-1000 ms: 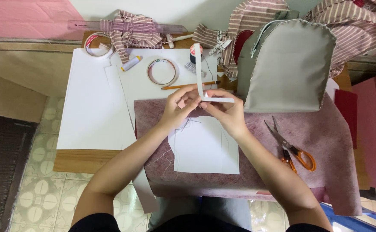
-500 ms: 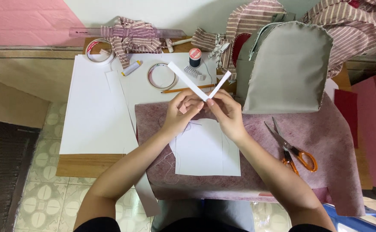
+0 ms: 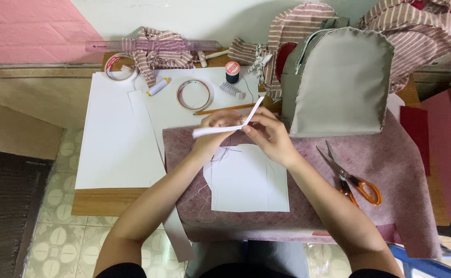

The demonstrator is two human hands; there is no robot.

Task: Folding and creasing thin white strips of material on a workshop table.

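Both hands meet at centre of the small wooden table point(image 3: 112, 202). The left hand point(image 3: 216, 128) & the right hand point(image 3: 267, 135) each pinch a narrow white paper strip point(image 3: 220, 129) between thumb and fingertips; strip is bent into a shallow V, one arm running toward 9 o'clock, the other rising toward 1 o'clock. It is held just above a mauve felt-like cloth sheet point(image 3: 308, 206) that covers the table's right half and hangs over the near edge.

On the cloth, at 6 o'clock from the hands, lies a white paper pattern piece point(image 3: 248, 180) w/ loose thread beside it. At 3–4 o'clock: orange-handled scissors point(image 3: 350, 177), blades apart. At 1–2 o'clock: a grey fabric bag with rounded top point(image 3: 341, 82), standing w/ striped pink-and-white fabric point(image 3: 416, 31) piled behind it.

At 9 o'clock: large white paper sheets point(image 3: 117, 139) over the table's left half. At 11–12 o'clock: a clear tape roll point(image 3: 194, 94), an orange pencil point(image 3: 225, 108), a dark thread spool with red top point(image 3: 232, 72); further back a clear plastic ruler point(image 3: 107, 46).

Room: pink-and-white wall point(image 3: 24, 25) at 12 o'clock, patterned tile floor point(image 3: 55, 242) at 7–8 o'clock, dark mat point(image 3: 4, 206) at far left.
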